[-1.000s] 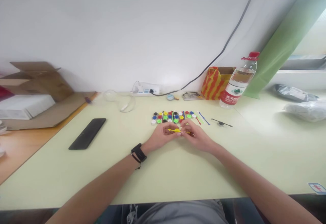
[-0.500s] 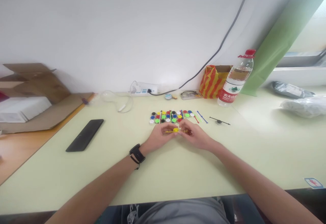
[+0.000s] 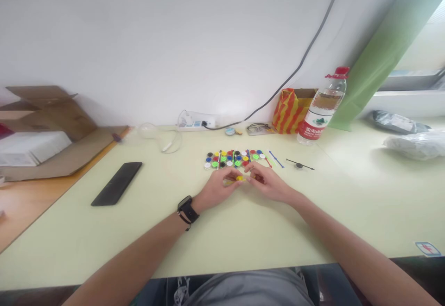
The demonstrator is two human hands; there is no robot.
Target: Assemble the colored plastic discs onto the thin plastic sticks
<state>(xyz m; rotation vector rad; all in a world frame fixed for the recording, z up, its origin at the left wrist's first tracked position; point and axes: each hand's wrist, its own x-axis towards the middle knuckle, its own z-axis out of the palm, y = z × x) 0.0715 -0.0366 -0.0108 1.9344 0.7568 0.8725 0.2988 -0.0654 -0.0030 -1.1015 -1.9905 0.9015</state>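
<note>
A small yellow arrow spinner (image 3: 239,178), with a round disc, sits between my hands just above the table. My left hand (image 3: 220,186) is closed, its thumb and fingertips pinching the disc. From the other side, my right hand (image 3: 267,183) is curled, with thumb and fingertips at the spinner's right end; its grip is partly hidden. Just beyond the hands lie rows of coloured discs (image 3: 229,158) in several colours, with thin arrows among them. Loose blue arrows (image 3: 276,159) lie at the right of the rows. A black arrow spinner (image 3: 299,165) lies farther right.
A black flat case (image 3: 117,183) lies at left. Behind stand a power strip (image 3: 196,123), a striped bag (image 3: 288,111) and a water bottle (image 3: 321,109). An open cardboard box (image 3: 66,111) is at far left; plastic packages (image 3: 415,144) lie at far right.
My right hand has shifted slightly, and the gap between the hands looks a little wider. The yellow spinner has turned, so its arrow shows less clearly.
</note>
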